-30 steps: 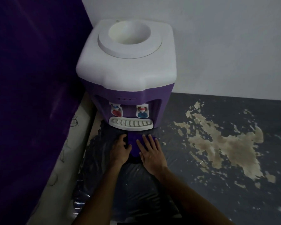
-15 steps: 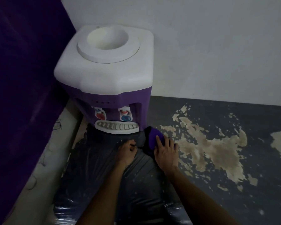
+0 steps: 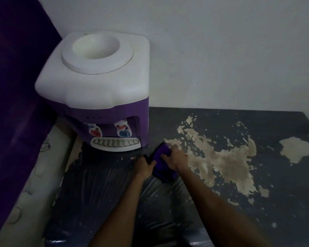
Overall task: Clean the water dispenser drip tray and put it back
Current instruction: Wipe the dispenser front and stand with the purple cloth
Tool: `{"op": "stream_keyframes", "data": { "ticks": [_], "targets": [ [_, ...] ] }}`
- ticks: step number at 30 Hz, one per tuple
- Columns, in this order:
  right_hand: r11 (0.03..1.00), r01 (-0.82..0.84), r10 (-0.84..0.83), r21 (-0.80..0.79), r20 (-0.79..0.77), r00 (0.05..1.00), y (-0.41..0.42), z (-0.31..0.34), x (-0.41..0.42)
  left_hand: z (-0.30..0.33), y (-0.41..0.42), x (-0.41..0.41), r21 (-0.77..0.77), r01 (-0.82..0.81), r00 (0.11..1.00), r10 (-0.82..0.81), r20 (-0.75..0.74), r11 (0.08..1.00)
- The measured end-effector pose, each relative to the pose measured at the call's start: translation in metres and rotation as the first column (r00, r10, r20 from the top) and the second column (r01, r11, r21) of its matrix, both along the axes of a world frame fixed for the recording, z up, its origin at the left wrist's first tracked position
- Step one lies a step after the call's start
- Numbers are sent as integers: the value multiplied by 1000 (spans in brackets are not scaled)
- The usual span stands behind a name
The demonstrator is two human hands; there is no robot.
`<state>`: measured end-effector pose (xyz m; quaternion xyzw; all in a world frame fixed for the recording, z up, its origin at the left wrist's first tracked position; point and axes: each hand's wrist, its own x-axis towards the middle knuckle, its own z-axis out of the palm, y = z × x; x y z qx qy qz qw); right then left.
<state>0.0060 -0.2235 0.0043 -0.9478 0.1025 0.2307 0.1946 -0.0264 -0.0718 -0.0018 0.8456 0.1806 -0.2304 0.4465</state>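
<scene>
A purple and white water dispenser [image 3: 100,90] stands in the corner on the floor. Its white slotted drip tray [image 3: 115,143] sits in place under the red and blue taps. A purple cloth [image 3: 161,163] lies just right of the dispenser's front, between my two hands. My left hand [image 3: 144,167] grips the cloth's left edge with curled fingers. My right hand [image 3: 176,157] holds its right side, fingers curled over the top.
Black plastic sheeting [image 3: 103,189] covers the floor in front of the dispenser. The dark floor [image 3: 257,202] to the right has large worn beige patches [image 3: 219,163]. A purple curtain [image 3: 12,86] hangs on the left, a white wall [image 3: 221,50] behind.
The cloth has gone from in front of the tray to the dispenser's right side. My left hand has closed on its edge; my right hand, flat on it earlier, now curls over it.
</scene>
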Motion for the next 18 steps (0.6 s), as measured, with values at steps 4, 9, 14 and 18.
{"op": "stream_keyframes", "data": {
  "ticks": [4,9,14,18],
  "targets": [
    [946,43,-108,322,186,977,-30,6,-1,14,-7,9,-74,-9,994,17,108,997],
    [779,30,-255,626,272,928,-57,33,-11,36,-22,29,-185,-2,979,39,198,983],
    [570,74,-419,819,212,883,-74,56,-13,59,-36,53,-269,103,951,-16,308,958],
    [481,94,-484,872,175,857,-87,65,-8,75,-49,66,-294,212,913,-82,399,932]
  ]
}}
